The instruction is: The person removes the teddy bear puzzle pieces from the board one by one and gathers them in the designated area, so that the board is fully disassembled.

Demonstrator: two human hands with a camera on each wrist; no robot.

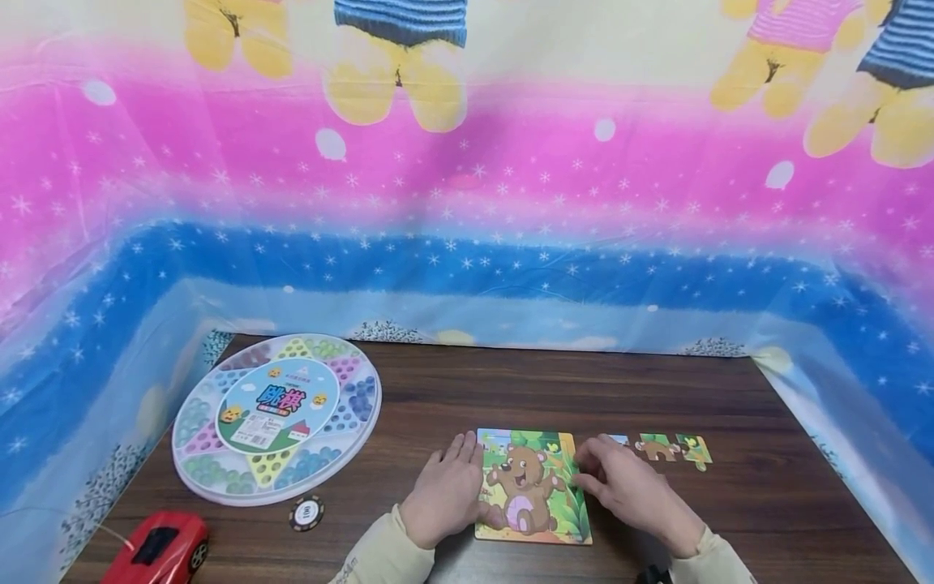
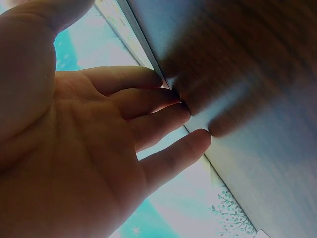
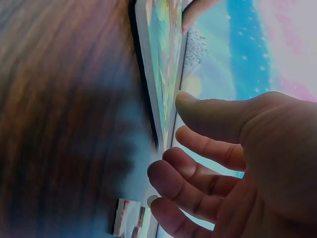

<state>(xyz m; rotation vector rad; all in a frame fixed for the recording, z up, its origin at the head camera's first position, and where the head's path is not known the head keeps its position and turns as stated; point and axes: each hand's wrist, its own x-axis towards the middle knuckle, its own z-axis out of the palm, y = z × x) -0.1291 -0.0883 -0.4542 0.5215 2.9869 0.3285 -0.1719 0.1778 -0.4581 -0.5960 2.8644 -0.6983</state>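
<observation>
A bear jigsaw puzzle (image 1: 520, 487) in its flat frame lies on the dark wooden table, its picture facing up. My left hand (image 1: 447, 491) rests along the frame's left side, thumb over the lower left corner. In the left wrist view, the straight fingers (image 2: 171, 156) reach down to the tabletop. At the puzzle's right edge is my right hand (image 1: 629, 489), fingers loosely bent, thumb close to the rim. The right wrist view shows nothing held between thumb and fingers (image 3: 166, 178). Beyond that hand lie loose puzzle pieces (image 1: 659, 448), one partly hidden by it.
To the left lies a round Chinese checkers set (image 1: 368, 430) with coloured marbles. In front of it are a poker chip (image 1: 306, 513) and a red toy car (image 1: 164, 551) at the near left. A printed cloth (image 1: 467, 284) hangs behind the table and along its sides.
</observation>
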